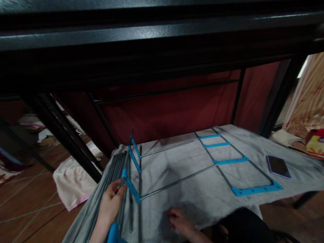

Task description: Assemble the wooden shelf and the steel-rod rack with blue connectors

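Observation:
My left hand (pixel 111 200) is closed on a grey metal tube, just below a blue plastic connector (pixel 131 185) of a side frame standing on edge at the left. Thin metal rods (pixel 179 180) run from this frame toward a second frame of grey tubes with blue crosspieces (pixel 231 160), lying flat to the right. Another blue piece (pixel 114 233) shows at the bottom edge, beside my left wrist. Low in the middle, my right hand (pixel 178 221) hovers over or rests on the grey cloth with its fingers curled; nothing shows in them.
Several loose grey tubes (pixel 111 182) lie along the left side of the cloth-covered surface (pixel 174 199). A phone (pixel 278 166) lies at the right. Dark metal bars (pixel 152 33) cross overhead, with a red panel (pixel 172 111) behind. A striped cloth (pixel 73 182) hangs at left.

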Tool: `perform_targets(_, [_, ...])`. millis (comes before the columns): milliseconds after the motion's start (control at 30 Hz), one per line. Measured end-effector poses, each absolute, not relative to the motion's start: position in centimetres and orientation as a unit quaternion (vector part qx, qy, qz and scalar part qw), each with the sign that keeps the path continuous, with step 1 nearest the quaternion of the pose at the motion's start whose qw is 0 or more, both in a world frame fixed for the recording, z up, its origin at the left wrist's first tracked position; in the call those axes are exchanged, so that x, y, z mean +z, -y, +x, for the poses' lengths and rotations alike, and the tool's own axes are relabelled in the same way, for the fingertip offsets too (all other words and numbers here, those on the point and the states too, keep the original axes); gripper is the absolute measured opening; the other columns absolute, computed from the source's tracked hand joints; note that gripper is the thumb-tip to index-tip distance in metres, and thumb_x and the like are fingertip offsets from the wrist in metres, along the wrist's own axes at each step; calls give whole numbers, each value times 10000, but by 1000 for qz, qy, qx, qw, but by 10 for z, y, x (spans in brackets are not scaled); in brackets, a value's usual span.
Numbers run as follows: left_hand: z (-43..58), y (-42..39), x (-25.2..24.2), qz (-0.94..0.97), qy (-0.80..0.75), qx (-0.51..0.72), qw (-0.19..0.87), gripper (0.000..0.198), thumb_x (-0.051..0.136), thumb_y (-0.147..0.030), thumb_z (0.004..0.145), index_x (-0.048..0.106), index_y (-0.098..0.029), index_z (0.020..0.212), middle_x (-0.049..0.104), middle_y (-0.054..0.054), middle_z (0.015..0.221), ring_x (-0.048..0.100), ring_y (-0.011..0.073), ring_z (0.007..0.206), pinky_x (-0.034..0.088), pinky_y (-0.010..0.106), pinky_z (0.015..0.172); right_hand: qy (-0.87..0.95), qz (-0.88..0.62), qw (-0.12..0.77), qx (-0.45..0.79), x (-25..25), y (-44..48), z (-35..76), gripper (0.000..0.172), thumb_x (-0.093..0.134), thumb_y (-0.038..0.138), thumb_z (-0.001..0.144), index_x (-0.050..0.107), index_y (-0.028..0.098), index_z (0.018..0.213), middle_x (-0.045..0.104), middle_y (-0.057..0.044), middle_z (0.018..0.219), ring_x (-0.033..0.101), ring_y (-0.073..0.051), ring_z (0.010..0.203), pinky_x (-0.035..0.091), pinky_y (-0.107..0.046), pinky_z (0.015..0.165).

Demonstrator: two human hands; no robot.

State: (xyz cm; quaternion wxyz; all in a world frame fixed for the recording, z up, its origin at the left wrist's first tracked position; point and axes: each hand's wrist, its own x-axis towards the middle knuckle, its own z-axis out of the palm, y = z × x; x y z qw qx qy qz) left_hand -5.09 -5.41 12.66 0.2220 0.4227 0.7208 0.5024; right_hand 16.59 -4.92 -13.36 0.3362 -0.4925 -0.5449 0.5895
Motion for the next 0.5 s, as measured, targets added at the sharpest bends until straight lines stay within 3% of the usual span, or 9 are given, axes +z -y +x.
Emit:
perform_targets(267, [-78, 56, 132, 430, -734, 477, 219, 739, 683, -667, 481, 586, -144, 995, 554, -35, 536, 546, 203, 560, 402, 307, 540, 423, -547, 337, 639, -134, 46, 306, 313, 564, 417, 528, 643, 200, 739, 601, -23, 657, 553, -157, 577, 438, -278, 535])
perform_targets(500, [-83, 49, 133, 452, -721, 467, 241, 654, 703, -648, 509, 564, -182, 946, 546, -46, 549, 520, 169, 530, 394, 283, 508, 327, -582, 429, 609, -141, 57, 398, 334, 638, 414, 602, 710, 226, 868, 714, -79, 879, 655, -210, 745, 508, -321, 686])
